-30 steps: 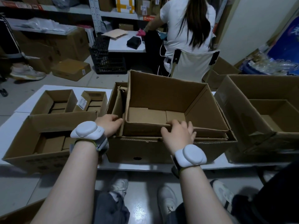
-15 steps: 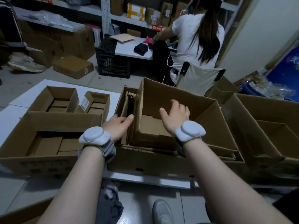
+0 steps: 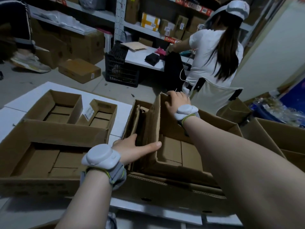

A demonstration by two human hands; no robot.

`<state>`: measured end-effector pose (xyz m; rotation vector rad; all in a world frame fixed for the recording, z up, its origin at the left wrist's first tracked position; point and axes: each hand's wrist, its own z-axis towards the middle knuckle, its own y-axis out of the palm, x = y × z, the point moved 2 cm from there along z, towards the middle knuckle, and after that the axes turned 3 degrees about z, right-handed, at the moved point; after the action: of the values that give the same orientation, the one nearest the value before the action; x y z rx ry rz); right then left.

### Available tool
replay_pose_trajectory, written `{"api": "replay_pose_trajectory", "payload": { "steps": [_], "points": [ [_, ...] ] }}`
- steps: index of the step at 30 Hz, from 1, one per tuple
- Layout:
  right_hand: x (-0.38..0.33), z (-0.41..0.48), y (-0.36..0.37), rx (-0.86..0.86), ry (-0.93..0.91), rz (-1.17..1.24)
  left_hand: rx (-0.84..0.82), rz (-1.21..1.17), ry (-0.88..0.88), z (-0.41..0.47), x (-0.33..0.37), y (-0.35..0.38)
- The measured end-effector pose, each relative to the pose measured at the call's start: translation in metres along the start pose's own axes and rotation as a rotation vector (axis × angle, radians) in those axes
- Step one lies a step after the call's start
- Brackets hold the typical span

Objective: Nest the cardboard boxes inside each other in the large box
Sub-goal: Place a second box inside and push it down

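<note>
Since the smaller brown cardboard box (image 3: pixel 154 121) seems light but flexible, its stiffer corners suit gripping. The right hand (image 3: pixel 177 100) curls over its far corner; the left hand (image 3: pixel 132 148) pinches its left wall.

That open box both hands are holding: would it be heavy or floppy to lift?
Probably light: the inner box looks empty, bare flaps showing. Its thin walls may flex where the left hand and right hand grip the rim.

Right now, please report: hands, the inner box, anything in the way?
Left hand pinches inner box left wall. Right hand grips its far corner. Box inside large box. Cardboard pieces stand in left gap.
</note>
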<state>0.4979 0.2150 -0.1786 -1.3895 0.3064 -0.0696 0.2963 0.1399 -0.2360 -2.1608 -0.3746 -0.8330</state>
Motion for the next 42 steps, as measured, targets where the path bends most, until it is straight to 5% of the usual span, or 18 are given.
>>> {"api": "replay_pose_trajectory", "payload": {
  "steps": [13,36,42],
  "points": [
    [-0.001,0.029,-0.007,-0.296,0.105,0.092,-0.045,0.085,0.008,0.001,0.000,0.002],
    [-0.011,0.013,0.010,-0.286,0.108,-0.040,-0.033,-0.072,0.060,-0.011,-0.001,-0.007],
    [-0.005,-0.001,0.010,-0.155,0.079,0.040,-0.010,-0.063,0.078,-0.011,0.001,-0.007]
  ]
}}
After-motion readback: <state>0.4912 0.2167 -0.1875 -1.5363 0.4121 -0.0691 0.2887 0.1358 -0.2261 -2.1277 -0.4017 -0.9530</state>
